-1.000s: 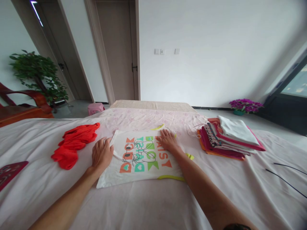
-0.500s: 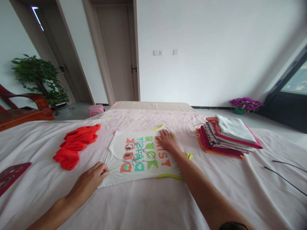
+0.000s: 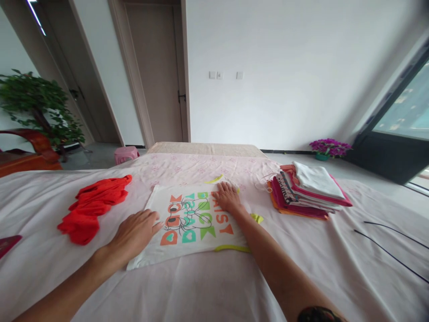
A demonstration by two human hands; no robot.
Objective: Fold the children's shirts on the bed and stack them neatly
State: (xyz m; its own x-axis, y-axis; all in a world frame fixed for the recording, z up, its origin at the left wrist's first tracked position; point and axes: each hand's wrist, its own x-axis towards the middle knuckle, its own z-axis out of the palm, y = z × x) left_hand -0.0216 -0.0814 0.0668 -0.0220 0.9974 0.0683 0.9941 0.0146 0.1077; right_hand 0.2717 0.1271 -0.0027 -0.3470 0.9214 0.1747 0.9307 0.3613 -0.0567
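A white T-shirt [image 3: 197, 250] with yellow-green trim and a printed cartoon duck face and coloured letters lies spread sideways on the sheet, its hem to the left. My right hand [image 3: 228, 197] rests flat on its printed upper part near the neckline, fingers stretched out. Over the hem side, my left hand [image 3: 139, 230] is open with loosely bent fingers; whether it touches the cloth is hard to tell. To the left lies a crumpled red garment [image 3: 95, 203]. A stack of folded clothes [image 3: 304, 192], a white piece on top, sits to the right.
The bed [image 3: 208, 290] has a pale pink sheet. Two thin black cords [image 3: 389, 248] lie at the right, and a dark red flat object [image 3: 9, 245] at the left edge. Beyond are a pink stool [image 3: 126, 154], purple flowers [image 3: 330, 146], a plant [image 3: 36, 103] and a wooden chair [image 3: 30, 147].
My left hand first drew back to the shirt's near hem corner with fingers curled, then opened and moved forward over the hem side. My right hand stays on the shirt. The view has turned slightly right.
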